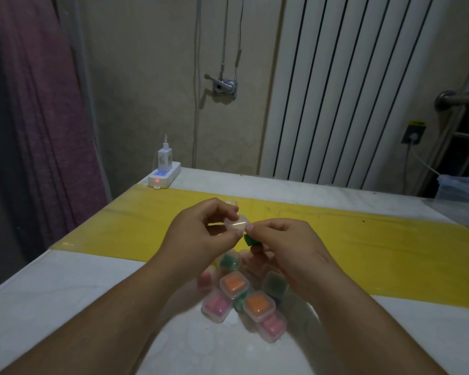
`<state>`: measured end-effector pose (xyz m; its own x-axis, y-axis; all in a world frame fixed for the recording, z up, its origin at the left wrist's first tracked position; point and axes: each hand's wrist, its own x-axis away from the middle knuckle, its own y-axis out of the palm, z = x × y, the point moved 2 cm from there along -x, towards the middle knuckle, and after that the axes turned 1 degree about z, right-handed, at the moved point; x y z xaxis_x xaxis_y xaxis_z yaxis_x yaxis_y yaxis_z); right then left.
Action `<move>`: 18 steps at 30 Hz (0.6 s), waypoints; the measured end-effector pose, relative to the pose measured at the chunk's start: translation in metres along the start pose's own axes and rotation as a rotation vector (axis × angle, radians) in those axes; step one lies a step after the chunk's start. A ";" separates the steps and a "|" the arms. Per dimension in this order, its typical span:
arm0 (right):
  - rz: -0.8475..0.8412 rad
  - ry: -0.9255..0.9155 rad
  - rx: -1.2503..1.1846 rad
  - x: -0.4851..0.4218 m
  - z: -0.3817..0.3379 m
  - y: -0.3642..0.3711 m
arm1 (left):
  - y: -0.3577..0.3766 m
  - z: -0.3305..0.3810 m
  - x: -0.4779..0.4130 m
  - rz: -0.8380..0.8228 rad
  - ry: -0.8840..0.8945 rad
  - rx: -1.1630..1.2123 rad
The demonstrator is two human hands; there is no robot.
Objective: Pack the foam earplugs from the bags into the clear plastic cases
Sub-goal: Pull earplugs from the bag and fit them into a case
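Forearms [106,320] flank the filled cases [233,286]; left hand [203,236] pinches a clear case [237,224], right hand [287,244] grips green earplugs [251,240] just beside it, so steady the case before pressing them in.

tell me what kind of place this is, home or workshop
Most likely a room in a home: a tall white radiator on the back wall, a purple curtain at the left, and a power strip with a charger on the far corner of the table.

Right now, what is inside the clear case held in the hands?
Nothing coloured shows inside the clear case; the left hand covers its left part. Green earplugs sit outside, in the right hand.
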<state>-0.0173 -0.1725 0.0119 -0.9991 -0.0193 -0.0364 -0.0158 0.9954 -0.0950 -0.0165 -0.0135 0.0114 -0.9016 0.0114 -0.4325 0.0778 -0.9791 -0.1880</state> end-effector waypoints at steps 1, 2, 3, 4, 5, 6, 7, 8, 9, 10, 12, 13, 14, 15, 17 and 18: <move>0.004 -0.003 -0.003 0.001 0.000 0.000 | 0.000 0.000 0.000 0.006 0.007 -0.015; 0.006 -0.002 -0.006 0.001 -0.001 0.001 | 0.000 0.000 0.000 0.013 0.016 -0.030; 0.005 0.003 -0.011 0.002 -0.001 0.001 | 0.000 0.000 0.000 0.018 0.026 -0.040; 0.002 0.011 -0.017 0.002 -0.001 0.001 | 0.001 0.001 0.000 0.022 0.033 -0.047; 0.000 0.019 -0.019 0.002 -0.001 0.001 | 0.001 0.001 0.000 0.022 0.039 -0.054; -0.002 0.025 -0.016 0.002 -0.001 0.001 | 0.002 0.001 0.000 0.021 0.043 -0.061; -0.003 0.027 -0.009 0.002 -0.001 0.001 | 0.002 0.000 0.001 0.020 0.046 -0.070; -0.002 0.025 0.001 0.003 -0.001 0.001 | 0.002 0.000 0.001 0.018 0.046 -0.082; 0.003 0.020 0.018 0.003 -0.001 0.001 | 0.002 -0.001 0.001 0.017 0.048 -0.097; 0.012 0.012 0.040 0.003 -0.002 0.001 | 0.002 -0.001 0.001 0.014 0.052 -0.121; 0.037 -0.011 0.086 0.004 -0.002 0.001 | 0.002 -0.001 0.001 0.011 0.065 -0.188; 0.049 -0.024 0.110 0.004 -0.003 0.001 | 0.003 -0.002 0.001 0.010 0.069 -0.213; 0.061 -0.040 0.134 0.004 -0.003 0.001 | 0.003 -0.002 0.001 0.008 0.072 -0.218; 0.073 -0.054 0.155 0.004 -0.003 0.001 | 0.004 -0.003 0.001 0.010 0.076 -0.206; 0.106 -0.083 0.200 0.003 -0.002 0.000 | 0.003 -0.001 0.000 0.031 0.063 -0.134; 0.124 -0.096 0.235 0.002 -0.001 0.000 | 0.001 0.000 -0.001 0.054 0.029 -0.068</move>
<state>-0.0191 -0.1725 0.0133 -0.9845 0.0814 -0.1554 0.1271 0.9416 -0.3118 -0.0155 -0.0147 0.0117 -0.8827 -0.0339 -0.4688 0.1552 -0.9625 -0.2226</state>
